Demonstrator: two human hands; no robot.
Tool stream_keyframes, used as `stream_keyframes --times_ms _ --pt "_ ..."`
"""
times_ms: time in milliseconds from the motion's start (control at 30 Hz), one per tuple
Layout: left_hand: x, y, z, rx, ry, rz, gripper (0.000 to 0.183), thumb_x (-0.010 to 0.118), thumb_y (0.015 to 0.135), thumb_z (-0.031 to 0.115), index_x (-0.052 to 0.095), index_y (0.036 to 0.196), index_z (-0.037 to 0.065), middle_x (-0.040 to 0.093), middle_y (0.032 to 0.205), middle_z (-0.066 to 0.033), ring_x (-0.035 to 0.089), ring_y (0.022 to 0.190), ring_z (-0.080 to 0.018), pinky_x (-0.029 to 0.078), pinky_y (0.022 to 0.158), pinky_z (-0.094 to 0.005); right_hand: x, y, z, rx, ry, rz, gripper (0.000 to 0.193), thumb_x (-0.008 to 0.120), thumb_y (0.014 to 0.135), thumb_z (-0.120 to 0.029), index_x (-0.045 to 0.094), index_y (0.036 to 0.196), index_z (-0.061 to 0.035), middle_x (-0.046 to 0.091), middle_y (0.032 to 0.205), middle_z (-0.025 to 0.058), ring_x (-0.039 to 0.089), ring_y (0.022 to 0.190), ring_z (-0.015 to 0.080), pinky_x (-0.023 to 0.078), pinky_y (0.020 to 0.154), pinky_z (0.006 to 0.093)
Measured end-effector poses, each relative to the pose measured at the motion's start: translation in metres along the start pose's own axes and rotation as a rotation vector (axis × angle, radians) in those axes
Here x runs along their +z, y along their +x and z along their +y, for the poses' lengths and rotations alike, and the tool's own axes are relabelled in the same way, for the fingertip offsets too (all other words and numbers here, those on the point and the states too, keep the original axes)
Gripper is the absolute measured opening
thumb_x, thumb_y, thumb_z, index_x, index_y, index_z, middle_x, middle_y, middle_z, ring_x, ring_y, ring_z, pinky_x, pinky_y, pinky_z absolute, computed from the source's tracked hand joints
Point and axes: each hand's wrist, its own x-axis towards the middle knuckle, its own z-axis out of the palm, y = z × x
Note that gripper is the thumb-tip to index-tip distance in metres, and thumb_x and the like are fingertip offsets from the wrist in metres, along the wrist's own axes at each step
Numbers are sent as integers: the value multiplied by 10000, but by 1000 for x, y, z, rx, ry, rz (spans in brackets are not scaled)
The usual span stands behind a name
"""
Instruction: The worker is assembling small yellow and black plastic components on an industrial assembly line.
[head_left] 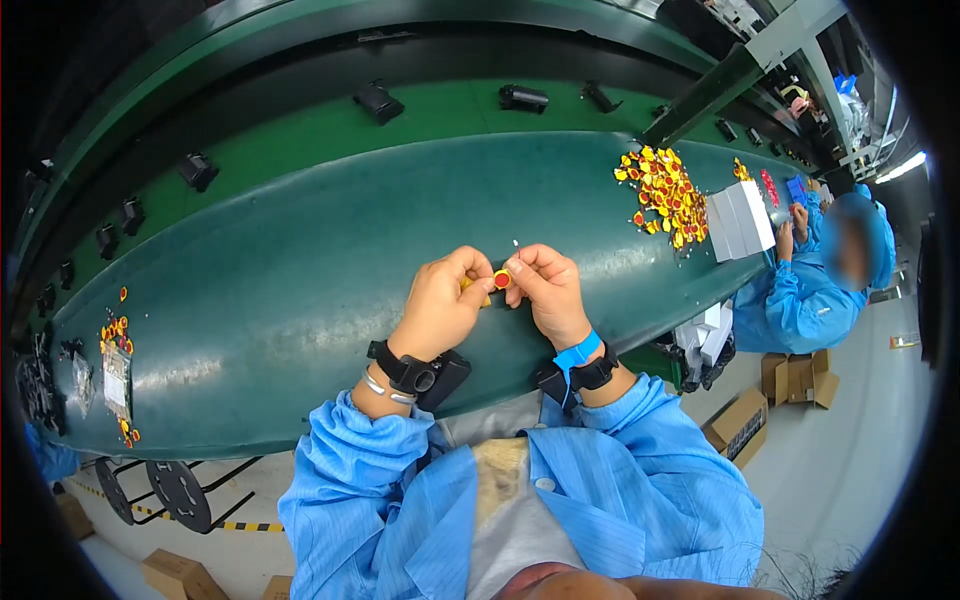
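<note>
Over the green table (400,210), both hands meet in front of my chest. My left hand (447,300) is closed, its thumb and fingers pinching a small yellow piece with a red round face (502,280). On the other side of that piece, my right hand (550,292) is closed too, thumb against forefinger at the piece's edge. A thin wire-like strand with a white tip (516,243) sticks up from the right fingertips; whether it joins the piece I cannot tell. Black bands are strapped round both wrists, with a blue strap on the right one.
At the back right lies a heap of yellow-and-red pieces (672,195) beside white boxes (740,222). A co-worker in blue (815,285) sits beyond. Far left are more pieces (117,330) and a clear bag (117,380). Black stools (180,495) and cardboard boxes (740,425) stand on the floor.
</note>
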Motion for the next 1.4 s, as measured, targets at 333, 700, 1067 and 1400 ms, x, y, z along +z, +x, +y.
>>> stream_keyframes --times_ms 333,700,1067,1400 --pt "0 1 2 -6 8 -13 58 587 842 24 541 820 -3 586 685 -30 584 644 -92 457 566 -234 1 0 -2 8 -29 -9 116 611 887 -141 593 834 -39 600 689 -5 535 541 44 431 499 182" --pt "-1 -1 3 -57 -87 -19 41 568 858 4 533 847 -13 588 754 -32 586 669 -92 473 593 -228 2 -1 -3 16 -18 -9 117 599 893 -137 588 831 -39 594 688 -5 528 535 45 430 493 187" --pt "3 3 0 -19 -215 36 80 605 836 18 549 884 -13 609 766 -49 584 674 -91 481 586 -232 1 1 -4 -4 14 -14 118 601 893 -143 592 838 -39 600 695 1 529 533 44 432 490 186" --pt "0 -1 6 -51 -86 -13 64 637 815 -1 579 835 -19 630 754 -38 604 665 -89 483 588 -215 1 -2 -2 -8 19 -6 118 606 891 -150 596 851 -40 594 702 -1 516 522 40 417 467 180"
